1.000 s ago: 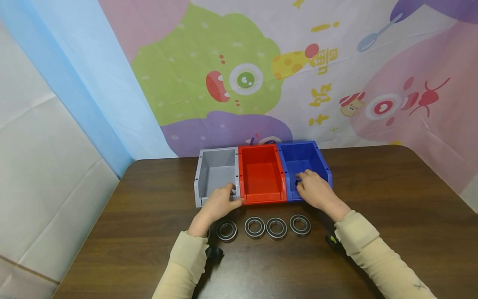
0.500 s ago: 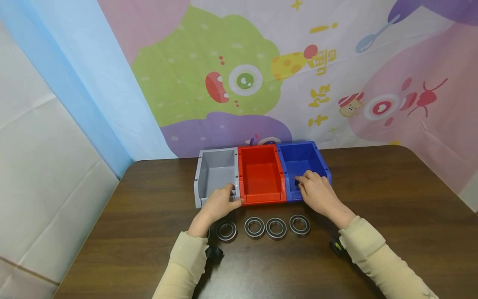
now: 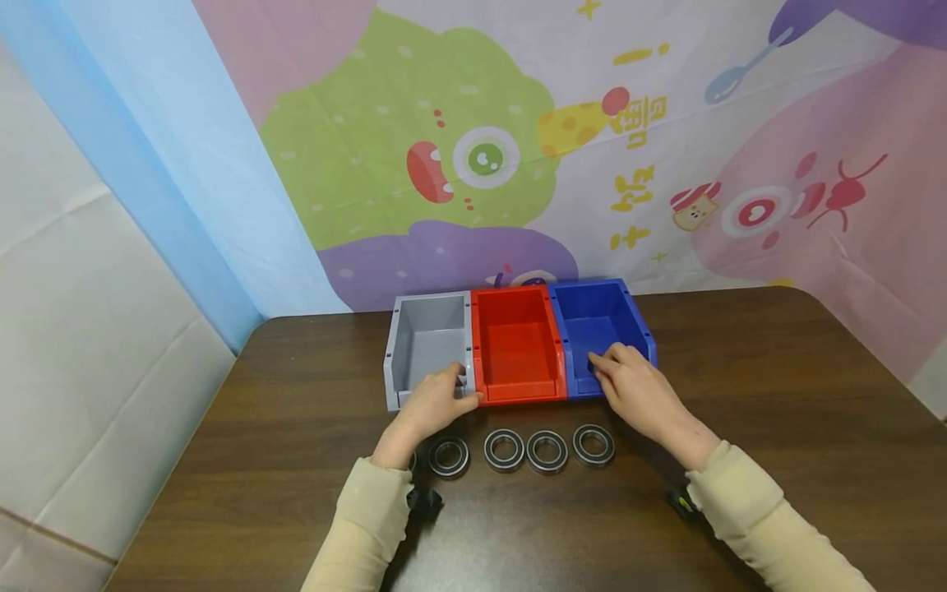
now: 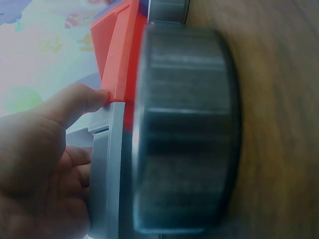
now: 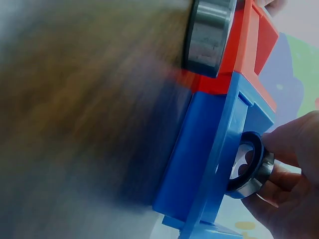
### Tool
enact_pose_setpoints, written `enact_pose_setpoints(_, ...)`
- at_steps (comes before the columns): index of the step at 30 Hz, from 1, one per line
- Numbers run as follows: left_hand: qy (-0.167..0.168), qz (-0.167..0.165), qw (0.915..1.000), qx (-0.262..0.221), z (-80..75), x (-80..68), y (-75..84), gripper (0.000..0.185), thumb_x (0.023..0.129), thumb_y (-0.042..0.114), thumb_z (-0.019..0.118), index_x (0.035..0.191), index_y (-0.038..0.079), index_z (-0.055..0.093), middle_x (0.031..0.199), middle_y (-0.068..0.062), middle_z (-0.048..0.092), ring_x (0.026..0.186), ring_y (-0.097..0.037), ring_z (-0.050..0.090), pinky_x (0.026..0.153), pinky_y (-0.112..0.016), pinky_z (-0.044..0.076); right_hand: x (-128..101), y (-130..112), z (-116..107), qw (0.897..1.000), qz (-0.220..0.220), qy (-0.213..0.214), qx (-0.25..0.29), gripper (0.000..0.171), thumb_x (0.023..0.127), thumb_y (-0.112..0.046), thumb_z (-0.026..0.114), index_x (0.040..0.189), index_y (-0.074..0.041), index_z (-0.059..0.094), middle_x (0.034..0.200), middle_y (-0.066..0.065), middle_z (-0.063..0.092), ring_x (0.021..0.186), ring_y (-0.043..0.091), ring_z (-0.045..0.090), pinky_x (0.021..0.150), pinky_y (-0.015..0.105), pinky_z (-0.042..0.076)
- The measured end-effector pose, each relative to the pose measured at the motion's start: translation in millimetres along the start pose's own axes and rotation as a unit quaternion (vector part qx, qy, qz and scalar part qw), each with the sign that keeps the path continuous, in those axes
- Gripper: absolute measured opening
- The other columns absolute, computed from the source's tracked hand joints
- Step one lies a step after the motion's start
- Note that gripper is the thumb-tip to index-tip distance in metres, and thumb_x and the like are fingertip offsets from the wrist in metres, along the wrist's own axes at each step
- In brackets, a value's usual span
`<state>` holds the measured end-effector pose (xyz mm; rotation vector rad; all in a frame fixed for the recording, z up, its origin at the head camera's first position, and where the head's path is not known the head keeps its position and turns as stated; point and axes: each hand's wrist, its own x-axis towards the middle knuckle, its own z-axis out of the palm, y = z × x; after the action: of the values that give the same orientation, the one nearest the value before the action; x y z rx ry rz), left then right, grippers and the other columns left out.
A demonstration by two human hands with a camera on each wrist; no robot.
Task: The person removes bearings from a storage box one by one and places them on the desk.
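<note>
Smooth moulded plastic forms the grey bin [image 3: 429, 341], red bin [image 3: 515, 344] and blue bin [image 3: 601, 316], each with a soft sheen. They stand on a dark wood-grain table [image 3: 777, 395] with a satin finish. The bearings [image 3: 505, 449] nearby show polished metal rims around matt black faces. Behind hangs a creased, printed cloth backdrop [image 3: 518, 140]. Sleeves [image 3: 370, 510] are soft matt knit.

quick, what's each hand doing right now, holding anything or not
Left hand: grips the front edge of the grey bin, thumb at the red bin.
Right hand: holds a bearing ring at the blue bin.
</note>
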<state>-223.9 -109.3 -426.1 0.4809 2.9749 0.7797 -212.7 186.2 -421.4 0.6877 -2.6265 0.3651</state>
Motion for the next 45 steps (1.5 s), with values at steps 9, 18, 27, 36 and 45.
enact_pose_setpoints(9, 0.001, -0.001, 1.0, 0.001, 0.7, 0.0, 0.0, 0.043, 0.08, 0.033, 0.062, 0.108, 0.002, 0.053, 0.085, -0.01, 0.063, 0.07, -0.021, 0.056, 0.067, -0.034, 0.047, -8, -4, -7, 0.999, -0.041, 0.025, -0.017, 0.029, 0.081, -0.007, 0.063, 0.108, 0.003, 0.064, 0.085, 0.008, 0.055, 0.078, 0.022, 0.052, 0.068, 0.034, 0.045)
enact_pose_setpoints(18, 0.0, -0.001, 1.0, 0.007, -0.4, 0.5, 1.4, 0.045, 0.08, 0.034, 0.063, 0.109, 0.001, 0.052, 0.082, -0.008, 0.062, 0.069, -0.021, 0.056, 0.066, -0.034, 0.046, -15, -5, -13, 0.996, -0.077, 0.044, -0.029, 0.026, 0.078, -0.008, 0.067, 0.102, 0.0, 0.068, 0.082, 0.007, 0.058, 0.074, 0.022, 0.054, 0.069, 0.036, 0.044)
enact_pose_setpoints(27, 0.004, 0.003, 0.9999, 0.01, -0.1, 1.1, 0.1, 0.045, 0.081, 0.035, 0.063, 0.109, 0.0, 0.053, 0.079, -0.008, 0.061, 0.067, -0.02, 0.054, 0.063, -0.033, 0.046, -23, -8, -20, 0.998, -0.056, 0.033, -0.02, 0.02, 0.078, -0.016, 0.068, 0.096, -0.005, 0.069, 0.083, 0.005, 0.062, 0.078, 0.022, 0.056, 0.072, 0.038, 0.044)
enact_pose_setpoints(36, 0.004, 0.002, 0.9999, 0.012, 0.1, -0.1, 0.7, 0.045, 0.081, 0.034, 0.063, 0.109, 0.0, 0.052, 0.079, -0.009, 0.061, 0.067, -0.021, 0.054, 0.064, -0.034, 0.046, -35, -9, -19, 0.998, -0.055, 0.016, -0.019, 0.018, 0.076, -0.018, 0.071, 0.09, -0.008, 0.067, 0.082, 0.002, 0.063, 0.08, 0.02, 0.061, 0.073, 0.039, 0.045)
enact_pose_setpoints(45, 0.005, 0.006, 0.9999, 0.01, 0.6, 0.4, 0.3, 0.044, 0.081, 0.033, 0.062, 0.108, 0.0, 0.052, 0.078, -0.008, 0.06, 0.067, -0.021, 0.054, 0.064, -0.033, 0.046, -42, -11, -19, 0.999, -0.042, -0.014, -0.022, 0.018, 0.074, -0.02, 0.073, 0.087, -0.01, 0.066, 0.079, -0.001, 0.062, 0.076, 0.017, 0.06, 0.072, 0.037, 0.044)
